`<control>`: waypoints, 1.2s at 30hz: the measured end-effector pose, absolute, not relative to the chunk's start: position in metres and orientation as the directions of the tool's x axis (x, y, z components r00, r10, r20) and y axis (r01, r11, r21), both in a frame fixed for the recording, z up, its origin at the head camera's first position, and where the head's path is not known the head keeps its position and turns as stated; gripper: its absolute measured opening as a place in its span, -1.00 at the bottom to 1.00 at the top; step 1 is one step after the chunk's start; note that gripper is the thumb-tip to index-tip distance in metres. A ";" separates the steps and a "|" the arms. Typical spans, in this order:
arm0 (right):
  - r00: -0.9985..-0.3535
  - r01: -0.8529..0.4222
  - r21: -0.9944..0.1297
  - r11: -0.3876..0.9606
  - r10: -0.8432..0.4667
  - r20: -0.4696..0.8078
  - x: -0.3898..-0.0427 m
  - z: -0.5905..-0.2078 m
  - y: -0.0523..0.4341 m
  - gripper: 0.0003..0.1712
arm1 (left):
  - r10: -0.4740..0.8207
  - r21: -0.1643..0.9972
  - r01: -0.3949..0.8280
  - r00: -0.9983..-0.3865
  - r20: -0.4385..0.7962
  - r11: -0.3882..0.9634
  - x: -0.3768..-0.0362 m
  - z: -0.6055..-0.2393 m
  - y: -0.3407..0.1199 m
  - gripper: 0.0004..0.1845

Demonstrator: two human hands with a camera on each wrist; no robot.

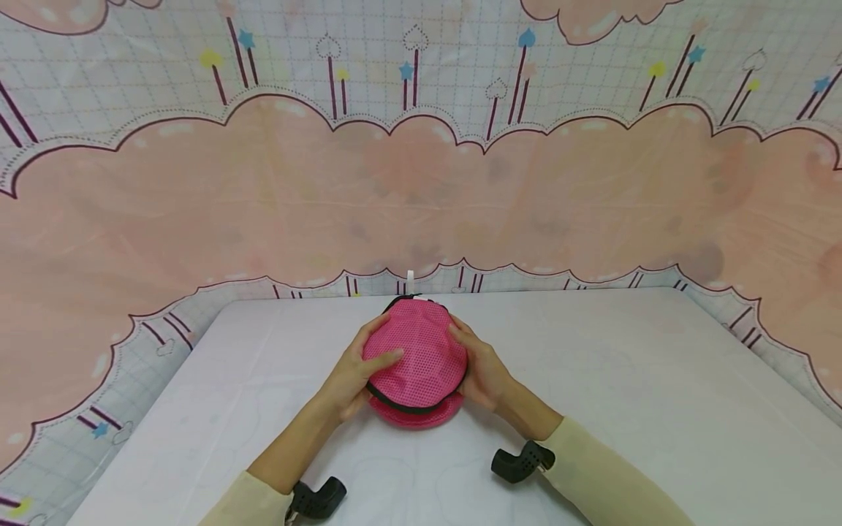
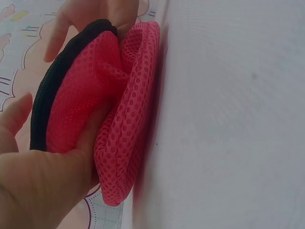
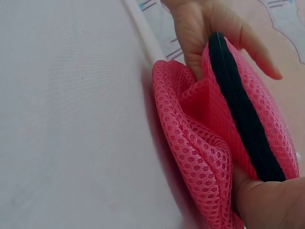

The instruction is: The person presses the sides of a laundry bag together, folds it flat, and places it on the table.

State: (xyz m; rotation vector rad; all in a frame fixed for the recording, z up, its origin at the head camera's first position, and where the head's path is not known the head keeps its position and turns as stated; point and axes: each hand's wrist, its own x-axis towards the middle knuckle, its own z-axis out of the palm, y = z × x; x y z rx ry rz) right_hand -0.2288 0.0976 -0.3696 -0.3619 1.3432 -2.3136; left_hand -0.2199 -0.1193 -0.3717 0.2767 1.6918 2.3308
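A round pink mesh pouch with a black zipper band sits on the white table, near its far middle. My left hand grips its left side, with the thumb lying over the top. My right hand grips its right side. In the left wrist view my fingers press into the pouch, squashing the mesh against the table. In the right wrist view the pouch is folded in at the middle. There my right hand holds the near side and my left hand the far side.
A pink cloud-patterned curtain surrounds the table on the far side and both flanks. Black wrist camera mounts sit on my forearms. The white tabletop stretches wide to the left and right of the pouch.
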 end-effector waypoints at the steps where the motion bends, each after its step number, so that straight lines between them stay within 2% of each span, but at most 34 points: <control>1: -0.870 0.240 -0.867 -0.436 -0.493 0.007 -0.229 -0.370 0.098 -0.29 | 0.310 0.951 -0.091 -0.951 0.006 -0.296 -0.220 -0.372 -0.119 -0.24; 14: -0.880 0.264 -0.853 -0.451 -0.474 -0.021 -0.230 -0.373 0.095 -0.36 | 0.318 0.952 -0.105 -0.948 -0.008 -0.287 -0.218 -0.371 -0.119 -0.21; 36: -0.851 0.286 -0.846 -0.450 -0.524 -0.009 -0.232 -0.376 0.096 -0.51 | 0.298 0.949 -0.121 -0.954 -0.030 -0.290 -0.218 -0.373 -0.119 -0.26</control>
